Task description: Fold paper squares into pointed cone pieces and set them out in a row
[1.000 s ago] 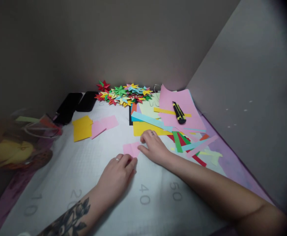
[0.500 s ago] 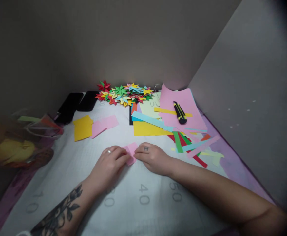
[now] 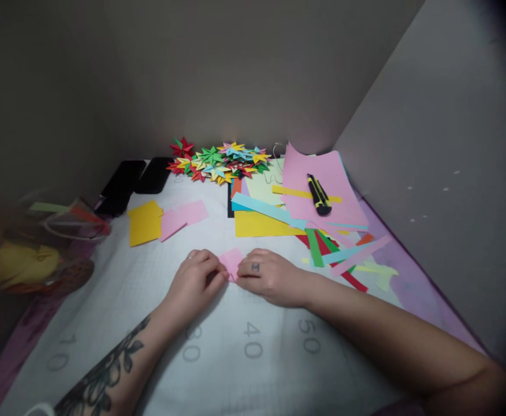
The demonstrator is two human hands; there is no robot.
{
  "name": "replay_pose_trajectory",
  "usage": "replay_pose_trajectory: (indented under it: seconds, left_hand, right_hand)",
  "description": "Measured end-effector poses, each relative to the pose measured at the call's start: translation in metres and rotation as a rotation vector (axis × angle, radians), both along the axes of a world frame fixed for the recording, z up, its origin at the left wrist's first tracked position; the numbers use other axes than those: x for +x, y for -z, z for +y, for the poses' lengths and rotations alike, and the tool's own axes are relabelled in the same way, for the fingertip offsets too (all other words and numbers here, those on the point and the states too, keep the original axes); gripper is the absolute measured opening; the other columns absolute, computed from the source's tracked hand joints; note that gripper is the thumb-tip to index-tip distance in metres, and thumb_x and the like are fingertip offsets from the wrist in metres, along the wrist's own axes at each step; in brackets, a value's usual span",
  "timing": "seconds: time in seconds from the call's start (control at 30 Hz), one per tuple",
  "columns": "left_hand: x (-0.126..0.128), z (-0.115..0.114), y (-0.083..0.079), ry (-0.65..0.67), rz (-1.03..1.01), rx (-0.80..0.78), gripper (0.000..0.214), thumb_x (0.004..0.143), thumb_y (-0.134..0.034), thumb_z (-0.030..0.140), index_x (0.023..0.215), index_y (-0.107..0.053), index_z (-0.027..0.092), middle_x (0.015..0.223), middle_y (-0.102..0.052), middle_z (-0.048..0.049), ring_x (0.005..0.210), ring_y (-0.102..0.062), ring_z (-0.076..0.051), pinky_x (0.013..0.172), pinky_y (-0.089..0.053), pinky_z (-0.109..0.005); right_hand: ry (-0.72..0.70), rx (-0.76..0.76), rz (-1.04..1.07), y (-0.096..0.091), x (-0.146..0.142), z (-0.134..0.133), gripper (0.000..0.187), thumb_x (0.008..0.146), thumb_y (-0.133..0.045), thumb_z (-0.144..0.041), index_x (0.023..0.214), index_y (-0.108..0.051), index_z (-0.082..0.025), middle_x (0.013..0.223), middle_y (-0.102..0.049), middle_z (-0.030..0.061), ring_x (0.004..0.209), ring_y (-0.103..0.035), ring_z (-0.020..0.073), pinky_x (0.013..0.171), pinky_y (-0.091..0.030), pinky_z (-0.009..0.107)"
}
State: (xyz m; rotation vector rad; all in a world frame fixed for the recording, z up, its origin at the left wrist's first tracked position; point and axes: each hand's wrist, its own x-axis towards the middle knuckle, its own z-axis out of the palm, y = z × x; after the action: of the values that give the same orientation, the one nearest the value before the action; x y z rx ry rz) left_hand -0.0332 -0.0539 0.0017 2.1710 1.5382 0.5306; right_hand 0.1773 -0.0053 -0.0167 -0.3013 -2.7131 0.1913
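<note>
A small pink sheet of paper [image 3: 231, 261] lies on the white mat between my two hands, with a fold at its near edge. My left hand [image 3: 200, 276] has its thumb and fingers pinched on the paper's left side. On the right side, the fingertips of my right hand [image 3: 267, 276] are closed and pressed on the paper. My fingers cover both of its side edges. Beyond my left hand lie yellow paper squares [image 3: 145, 224] and pink paper pieces [image 3: 186, 218].
Folded paper stars [image 3: 218, 162] are heaped at the back wall. A utility knife [image 3: 319, 195] rests on pink sheets [image 3: 343, 202] at the back right, with paper strips [image 3: 339, 254] nearer. Two black phone-like slabs [image 3: 154, 175] lie at the back left, and a clear bag [image 3: 32, 248] is at far left.
The pink paper has turned so that a corner points away from me, and its near edge shows a fold. Both hands have shifted slightly with it and keep hold.
</note>
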Motion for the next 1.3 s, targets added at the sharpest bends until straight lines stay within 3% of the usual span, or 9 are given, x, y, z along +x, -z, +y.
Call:
replay_pose_trajectory:
  seconds: [0.3,1.1,1.3]
  left_hand:
    - [0.006,0.004,0.003,-0.102,0.065,-0.004,0.019,0.084,-0.051,0.026,0.072,-0.064,0.019,0.084,-0.059,-0.0048,0.084,-0.051,-0.021,0.079,-0.041,-0.037]
    - [0.012,0.005,0.006,-0.141,0.176,0.069,0.019,0.084,-0.049,0.023,0.069,-0.059,0.018,0.08,-0.058,-0.0049,0.08,-0.05,-0.021,0.072,-0.043,-0.035]
    - [0.012,0.005,0.008,-0.166,0.211,0.089,0.017,0.084,-0.05,0.025,0.072,-0.058,0.019,0.082,-0.058,-0.0053,0.081,-0.05,-0.022,0.072,-0.043,-0.036]
  right_hand:
    - [0.013,-0.067,0.057,0.005,0.005,0.001,0.025,0.085,-0.049,-0.011,0.103,-0.064,-0.019,0.096,-0.07,0.0051,0.086,-0.06,0.0166,0.078,-0.044,0.031]
    - [-0.008,-0.115,0.01,0.004,0.004,0.002,0.028,0.083,-0.05,-0.009,0.104,-0.064,-0.02,0.096,-0.068,0.0056,0.091,-0.058,0.0178,0.08,-0.043,0.034]
    - [0.041,-0.101,-0.078,0.002,-0.001,-0.003,0.032,0.086,-0.05,-0.011,0.113,-0.062,-0.021,0.091,-0.063,0.0066,0.086,-0.053,0.0189,0.077,-0.041,0.034]
